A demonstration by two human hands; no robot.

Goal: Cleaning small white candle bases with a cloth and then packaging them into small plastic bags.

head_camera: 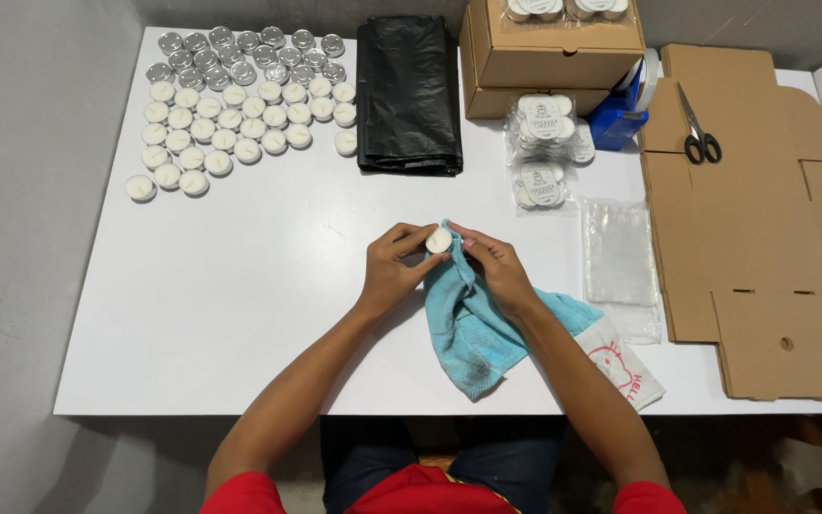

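Left hand (392,271) pinches a small white tealight candle (439,241) between thumb and fingers, held just above the white table (240,286) near its middle. Right hand (499,271) grasps a light blue cloth (473,333), fingertips pressing a fold of it against the candle's right side; rest of the cloth drapes down under the right forearm onto the table. Both grips closed on their items. Far left corner: rows of white tealights (230,119) with empty silver metal cups (249,52) behind them. Folded black plastic bag (408,95) lies at top centre. Stacked brown cardboard boxes (549,57) sit beside it, packed tealight bundles (544,143) in front. Clear plastic bags (618,257) right of the hands. Flat unfolded cardboard box (753,238) far right with scissors (698,128) on it; blue tape dispenser (620,114) near the boxes.
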